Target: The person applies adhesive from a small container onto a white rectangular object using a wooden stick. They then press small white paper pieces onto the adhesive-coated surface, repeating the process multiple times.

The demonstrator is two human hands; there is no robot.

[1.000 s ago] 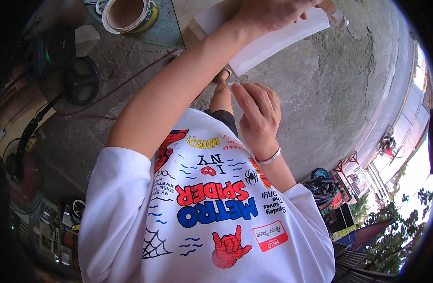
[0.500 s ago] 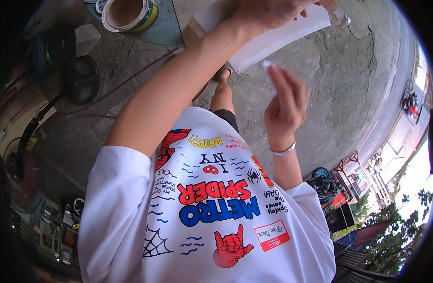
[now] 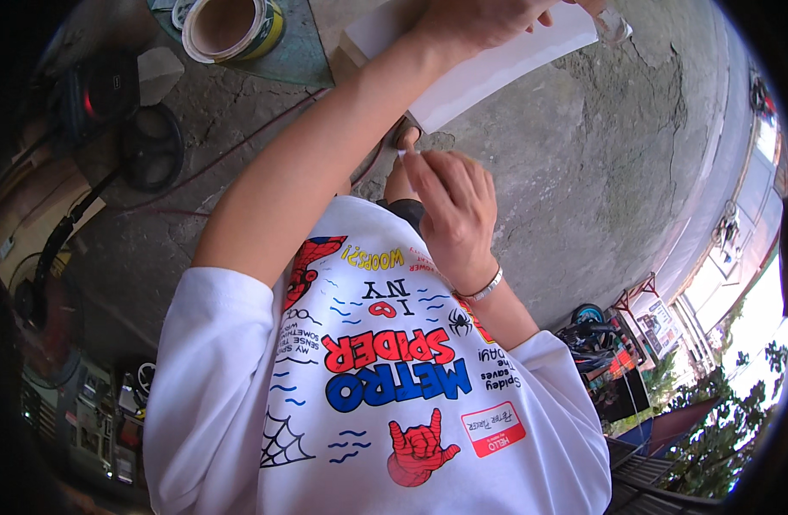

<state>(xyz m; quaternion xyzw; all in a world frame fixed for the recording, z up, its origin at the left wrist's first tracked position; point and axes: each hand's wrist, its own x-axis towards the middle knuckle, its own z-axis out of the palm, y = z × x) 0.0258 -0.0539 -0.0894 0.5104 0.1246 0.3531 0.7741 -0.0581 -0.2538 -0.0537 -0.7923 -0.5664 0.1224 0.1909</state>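
Observation:
My left arm reaches across to the top edge, where my left hand [image 3: 484, 21] is partly cut off. Its visible fingertips curl over a long white panel [image 3: 471, 86]; what they grip is hidden. Lower down, in front of my shirt, my right hand [image 3: 456, 206] is closed in a pinch with a bracelet on its wrist. A small white scrap [image 3: 402, 153] shows at its fingertips, too small to name further. At the panel's far right end, a brown piece with a whitish, ragged tip [image 3: 615, 26] sticks out.
An open round tub [image 3: 226, 30] stands on a greenish tabletop [image 3: 304, 56] at upper left. A pedestal fan [image 3: 51, 292] and a dark device with a red light [image 3: 98, 99] are at left. A reddish cord [image 3: 239, 148] crosses the cracked concrete floor [image 3: 574, 180].
My right hand has moved left and slightly down, toward my body, with the white scrap still at its fingertips. My left hand has barely moved. The device's light went from green to red.

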